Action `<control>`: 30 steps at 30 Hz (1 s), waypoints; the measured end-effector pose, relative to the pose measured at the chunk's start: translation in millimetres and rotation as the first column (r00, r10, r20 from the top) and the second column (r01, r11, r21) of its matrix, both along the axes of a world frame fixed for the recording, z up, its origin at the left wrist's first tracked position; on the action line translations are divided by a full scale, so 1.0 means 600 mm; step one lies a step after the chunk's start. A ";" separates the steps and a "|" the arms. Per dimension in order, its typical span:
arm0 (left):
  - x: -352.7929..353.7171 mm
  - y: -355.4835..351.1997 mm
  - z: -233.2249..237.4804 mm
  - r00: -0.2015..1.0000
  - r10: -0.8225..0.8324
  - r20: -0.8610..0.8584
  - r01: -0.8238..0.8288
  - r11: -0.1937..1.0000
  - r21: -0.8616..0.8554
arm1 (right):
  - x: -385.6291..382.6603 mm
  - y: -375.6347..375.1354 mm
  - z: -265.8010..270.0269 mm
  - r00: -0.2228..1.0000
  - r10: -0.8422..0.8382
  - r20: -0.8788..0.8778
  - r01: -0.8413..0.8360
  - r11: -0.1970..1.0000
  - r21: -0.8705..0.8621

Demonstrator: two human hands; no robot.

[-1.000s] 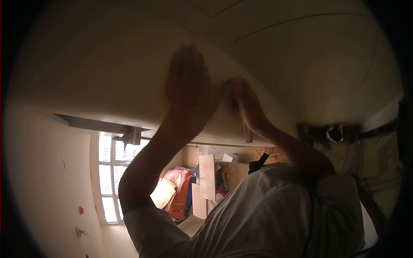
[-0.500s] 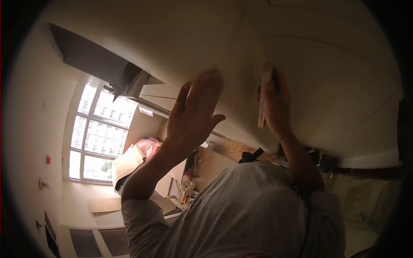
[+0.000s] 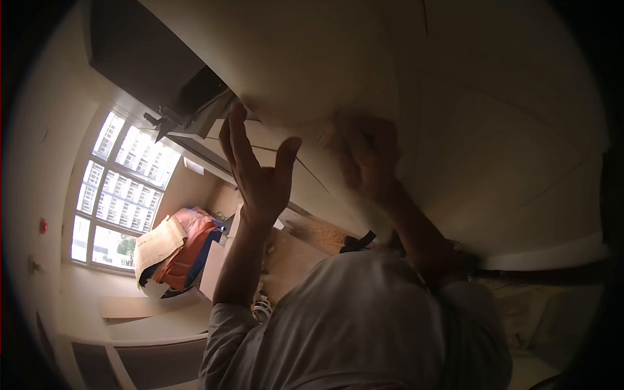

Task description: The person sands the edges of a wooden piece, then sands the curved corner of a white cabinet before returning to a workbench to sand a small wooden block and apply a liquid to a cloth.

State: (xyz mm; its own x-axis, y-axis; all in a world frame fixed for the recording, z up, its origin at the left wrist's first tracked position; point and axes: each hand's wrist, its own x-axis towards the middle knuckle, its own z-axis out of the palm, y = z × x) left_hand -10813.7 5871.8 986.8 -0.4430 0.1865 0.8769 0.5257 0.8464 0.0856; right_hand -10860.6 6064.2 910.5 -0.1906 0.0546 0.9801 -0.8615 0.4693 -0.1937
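In the head view a broad pale surface (image 3: 292,52) stretches above and in front of me. My left hand (image 3: 257,172) is raised at its left edge, fingers stretched up and thumb apart, holding nothing. Its fingertips are right by the surface. My right hand (image 3: 367,156) is smeared by motion and curled close against the same surface, right of the left hand. A flat wooden block is in its grip, mostly hidden now; a small light edge shows by the fingers.
A bright window (image 3: 127,188) is on the left, with a dark cabinet panel (image 3: 140,58) above it. Below the window lie a cardboard piece (image 3: 159,244) and a red-orange bag (image 3: 192,244). Loose boards (image 3: 153,305) lie lower down. A red button (image 3: 44,225) is on the left wall.
My right hand has moved left across the pale surface with the wooden block. My left hand has shifted left and its thumb has spread. The view has turned slightly.
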 end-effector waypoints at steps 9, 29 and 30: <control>-0.018 0.046 0.012 0.982 -0.138 0.132 0.077 0.919 0.388 | 0.017 -0.004 0.033 0.996 -0.032 0.088 0.043 0.991 -0.125; -0.013 0.053 0.024 0.974 -0.157 0.162 0.075 0.904 0.421 | 0.029 -0.013 0.008 0.937 -0.082 0.338 0.151 0.972 -0.182; -0.010 0.055 0.024 0.974 -0.158 0.163 0.076 0.904 0.422 | 0.034 -0.019 -0.002 0.937 -0.084 0.339 0.152 0.972 -0.181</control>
